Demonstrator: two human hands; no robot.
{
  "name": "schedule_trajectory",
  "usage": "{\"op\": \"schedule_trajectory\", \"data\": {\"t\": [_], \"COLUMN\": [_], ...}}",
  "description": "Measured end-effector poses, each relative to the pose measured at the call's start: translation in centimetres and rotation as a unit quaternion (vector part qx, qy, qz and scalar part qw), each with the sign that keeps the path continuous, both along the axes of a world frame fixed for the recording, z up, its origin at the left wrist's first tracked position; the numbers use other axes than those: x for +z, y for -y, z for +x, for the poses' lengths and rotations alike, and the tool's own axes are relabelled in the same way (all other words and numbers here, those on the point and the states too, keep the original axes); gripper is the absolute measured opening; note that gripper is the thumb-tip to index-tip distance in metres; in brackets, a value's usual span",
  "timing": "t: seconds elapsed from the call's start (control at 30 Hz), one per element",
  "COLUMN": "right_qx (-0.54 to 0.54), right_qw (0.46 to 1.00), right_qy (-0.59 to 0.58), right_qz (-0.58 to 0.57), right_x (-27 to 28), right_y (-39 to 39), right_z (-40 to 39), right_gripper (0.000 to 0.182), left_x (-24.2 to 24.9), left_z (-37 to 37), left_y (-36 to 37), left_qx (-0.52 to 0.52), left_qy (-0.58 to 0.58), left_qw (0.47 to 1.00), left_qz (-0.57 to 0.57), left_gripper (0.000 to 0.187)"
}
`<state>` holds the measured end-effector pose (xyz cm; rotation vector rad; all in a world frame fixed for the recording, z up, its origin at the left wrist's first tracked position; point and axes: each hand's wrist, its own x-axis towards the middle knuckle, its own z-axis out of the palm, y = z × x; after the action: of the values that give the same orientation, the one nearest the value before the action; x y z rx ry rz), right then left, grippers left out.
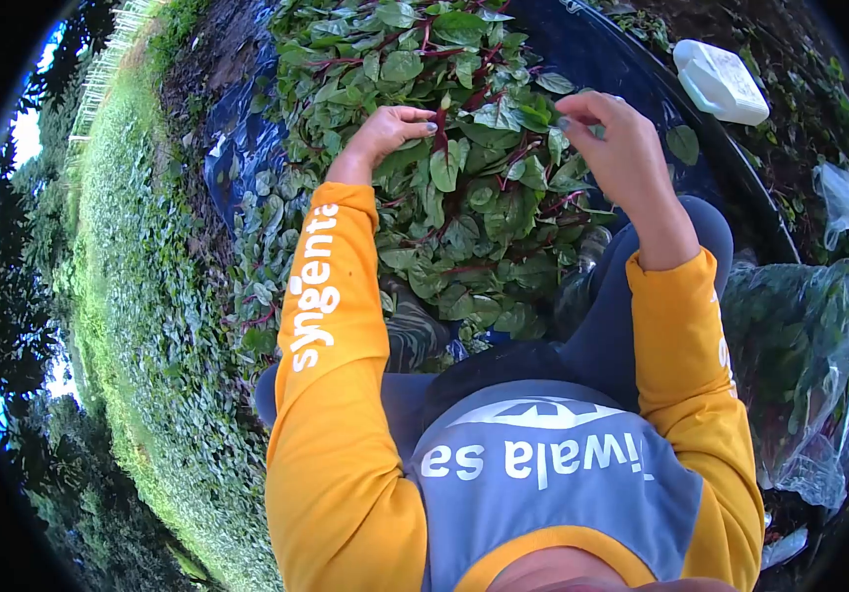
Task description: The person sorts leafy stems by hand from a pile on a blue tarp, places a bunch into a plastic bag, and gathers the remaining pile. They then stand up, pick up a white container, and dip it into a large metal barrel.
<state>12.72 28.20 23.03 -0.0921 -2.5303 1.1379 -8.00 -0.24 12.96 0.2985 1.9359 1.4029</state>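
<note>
A large heap of green leaves with dark red stems [503, 232] lies in front of my crossed legs. My left hand [385, 133] is over the heap's left part, thumb and finger pinched on a red stem [440, 128] with a green leaf [444, 166] hanging below. To the right, my right hand [614, 143] hovers at the heap's edge with thumb and index finger bent toward each other beside some leaves. A small gap shows between those fingertips, and its other fingers are partly hidden.
A dark blue plastic sheet [582, 49] lies under the heap. At the upper right sits a white plastic container [726, 81]. Clear plastic [844, 202] lies below it, and a large clear bag with leaves [800, 345] stands beside my right knee. Low green plants [148, 326] grow at left.
</note>
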Motion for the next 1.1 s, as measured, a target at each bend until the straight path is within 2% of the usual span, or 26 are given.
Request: {"op": "schedule_trajectory", "data": {"t": [0.07,0.13,0.2,0.23,0.27,0.33,0.37,0.4,0.43,0.47,0.5,0.6,0.63,0.7,0.73,0.77,0.8,0.83,0.87,0.9,0.93,1.0,1.07,1.1], "right_qx": [0.04,0.065,0.105,0.131,0.134,0.198,0.2,0.206,0.209,0.21,0.219,0.23,0.235,0.234,0.231,0.238,0.237,0.227,0.215,0.214,0.212,0.211,0.243,0.276], "right_qw": [0.998,0.997,0.993,0.991,0.99,0.971,0.968,0.967,0.96,0.951,0.941,0.931,0.931,0.932,0.933,0.927,0.927,0.937,0.946,0.943,0.944,0.923,0.921,0.916], "right_qy": [0.008,0.01,-0.031,0.018,0.019,0.107,0.085,0.086,0.124,0.161,0.193,0.219,0.225,0.232,0.238,0.262,0.264,0.253,0.239,0.254,0.254,0.291,0.28,0.27], "right_qz": [0.053,0.037,0.041,0.028,0.028,0.081,0.122,0.124,0.143,0.162,0.169,0.182,0.165,0.152,0.137,0.125,0.124,0.076,0.03,-0.021,-0.02,-0.135,-0.121,-0.107], "right_x": [-0.9,-2.3,-4.6,-4.6,-5.2,-7.5,-9.1,-10.5,-11.4,-12.4,-12.9,-15.1,-15.3,-15.7,-15.6,-15.4,-15.1,-15.0,-14.7,-14.2,-14.3,-14.5,-13.3,-13.0], "right_y": [1.7,4.3,6.3,7.1,7.4,8.1,8.6,9.1,9.6,10.1,10.5,11.8,12.2,13.2,13.6,13.6,13.6,13.3,13.0,12.6,12.4,12.1,11.3,10.7], "right_z": [-2.0,-3.9,-5.1,-5.0,-5.3,-6.1,-6.1,-5.7,-5.3,-4.9,-4.3,-2.7,-1.9,-0.7,-0.1,0.7,1.5,2.2,2.5,2.8,3.1,3.8,4.6,5.0], "right_gripper": [0.025,0.029,0.034,0.032,0.032,0.027,0.021,0.021,0.019,0.018,0.018,0.018,0.019,0.019,0.019,0.021,0.021,0.022,0.022,0.024,0.024,0.025,0.028,0.031], "left_x": [2.7,4.2,4.7,4.7,4.6,4.0,4.0,3.9,3.0,1.9,0.8,-1.4,-2.2,-3.3,-3.4,-3.2,-3.1,-2.0,-4.7,-4.5,-4.3,-5.4,-6.0,-6.6], "left_z": [0.5,1.4,2.8,3.5,4.1,5.5,6.7,8.2,9.5,11.0,12.6,16.1,17.2,18.2,18.1,17.4,16.5,17.2,17.5,18.3,19.3,21.3,22.7,22.9], "left_y": [0.4,0.8,-0.2,-0.7,-1.1,-1.5,-1.6,-1.7,-1.5,-1.4,-1.5,-1.1,-0.6,0.5,2.0,4.2,7.3,9.4,12.0,12.1,12.2,9.7,6.2,5.5], "left_qx": [-0.022,-0.039,-0.124,-0.145,-0.141,-0.165,-0.156,-0.156,-0.184,-0.207,-0.196,-0.181,-0.18,-0.128,-0.101,-0.004,0.055,0.151,0.209,0.167,0.125,-0.022,-0.081,-0.083], "left_qy": [0.005,0.011,-0.039,-0.076,-0.075,-0.142,-0.173,-0.248,-0.392,-0.526,-0.571,-0.605,-0.602,-0.576,-0.564,-0.556,-0.519,-0.502,-0.465,-0.438,-0.406,-0.452,-0.48,-0.479], "left_qw": [0.999,0.997,0.99,0.984,0.985,0.971,0.959,0.932,0.863,0.769,0.728,0.678,0.681,0.697,0.68,0.691,0.679,0.655,0.608,0.679,0.744,0.832,0.85,0.851], "left_qz": [-0.035,-0.067,-0.05,-0.07,-0.07,-0.095,-0.16,-0.212,-0.259,-0.3,-0.325,-0.377,-0.376,-0.406,-0.457,-0.462,-0.516,-0.544,-0.609,-0.565,-0.516,-0.32,-0.2,-0.197], "left_gripper": [0.027,0.027,0.031,0.026,0.026,0.025,0.026,0.022,0.019,0.017,0.013,0.008,0.008,0.009,0.015,0.013,0.014,0.04,0.067,0.068,0.069,0.058,0.041,0.041]}}
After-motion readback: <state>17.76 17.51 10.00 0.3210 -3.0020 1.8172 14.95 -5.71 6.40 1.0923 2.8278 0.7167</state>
